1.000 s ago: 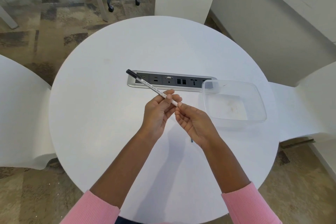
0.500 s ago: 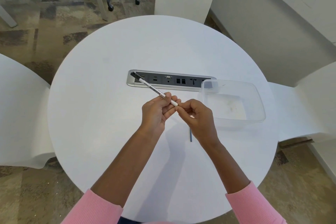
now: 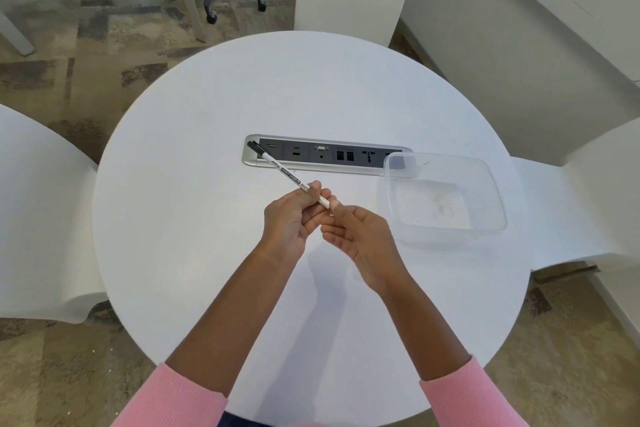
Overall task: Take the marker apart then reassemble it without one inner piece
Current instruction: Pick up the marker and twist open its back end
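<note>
Left hand [image 3: 294, 218] grips the marker [image 3: 287, 177] by the barrel, just beside the container [image 3: 433, 208]. Right hand [image 3: 363, 239] (fingers loosely curled, gripping nothing) touches its rear end. Risk: the one-handed hold may slip under pressure, dropping the marker outside the container.

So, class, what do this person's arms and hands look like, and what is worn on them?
Pink ribbed-knit sleeves cover both upper forearms: the left sleeve and the right sleeve. Below them the forearms are bare. The left hand and right hand are bare too, with no gloves, rings or watch visible.
</note>
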Available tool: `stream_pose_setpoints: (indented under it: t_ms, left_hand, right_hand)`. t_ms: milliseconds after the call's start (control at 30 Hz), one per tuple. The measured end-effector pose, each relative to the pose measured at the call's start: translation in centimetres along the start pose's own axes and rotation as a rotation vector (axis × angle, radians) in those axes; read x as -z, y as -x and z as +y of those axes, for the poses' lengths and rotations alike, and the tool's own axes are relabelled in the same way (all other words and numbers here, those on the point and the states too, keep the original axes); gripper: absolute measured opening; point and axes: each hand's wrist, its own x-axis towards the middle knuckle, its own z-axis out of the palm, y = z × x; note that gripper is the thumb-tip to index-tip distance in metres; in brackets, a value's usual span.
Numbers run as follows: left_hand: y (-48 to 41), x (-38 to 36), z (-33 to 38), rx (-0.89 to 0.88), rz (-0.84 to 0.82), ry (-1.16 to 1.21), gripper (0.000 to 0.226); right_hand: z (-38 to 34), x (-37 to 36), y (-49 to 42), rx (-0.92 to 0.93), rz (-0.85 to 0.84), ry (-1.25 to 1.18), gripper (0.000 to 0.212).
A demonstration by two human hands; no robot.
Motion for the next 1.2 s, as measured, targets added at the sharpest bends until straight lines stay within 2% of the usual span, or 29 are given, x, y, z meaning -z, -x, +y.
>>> stream_pose_setpoints:
  t_ms: [100,200,467,633,733,767,800,867,933,1033,1133,1200]
  left_hand:
    - [0.1,0.0,-0.3,-0.018,-0.001,-0.038,0.013]
    - [0.1,0.1,-0.1,-0.029,0.015,-0.019,0.012]
    - [0.4,-0.3,0.2,0.004,0.031,-0.006,0.009]
    - [0.5,-0.5,-0.1,0.034,0.041,0.03,0.008]
    - [0.5,-0.6,-0.1,0.036,0.039,0.037,0.008]
    - [0.4,-0.6,-0.2,0.035,0.039,0.035,0.008]
    - [0.4,-0.5,-0.2,0.029,0.038,0.027,0.007]
    - [0.3,-0.4,-0.2,0.013,0.037,-0.002,0.007]
    - [0.2,-0.2,-0.3,-0.001,0.035,-0.009,0.006]
    - [0.2,-0.2,-0.3,-0.011,0.033,-0.017,0.007]
    - [0.3,-0.3,-0.4,-0.013,0.031,-0.029,0.009]
    - [0.3,-0.4,-0.4,-0.017,0.032,-0.027,0.01]
  right_hand:
    - [0.3,-0.4,-0.1,-0.089,-0.015,-0.138,0.019]
    - [0.4,-0.7,-0.3,0.022,0.045,-0.023,0.021]
    - [0.4,0.0,0.1,0.501,0.113,0.605,0.015]
    - [1.6,1.9,-1.0,1.124,0.167,1.276,0.016]
    - [1.8,2.4,-1.6,1.239,0.187,1.367,0.013]
    - [1.9,2.2,-1.4,1.195,0.199,1.312,0.013]
    - [1.7,1.8,-1.0,1.076,0.201,1.175,0.013]
    - [0.9,0.8,-0.3,0.684,0.181,0.759,0.011]
    - [0.3,0.0,0.1,0.367,0.16,0.475,0.016]
    - [-0.7,0.0,-0.1,0.051,0.068,0.354,0.032]
    - [-1.1,0.0,-0.1,-0.164,-0.093,0.221,0.041]
    - [-0.9,-0.3,-0.1,-0.166,-0.128,0.112,0.04]
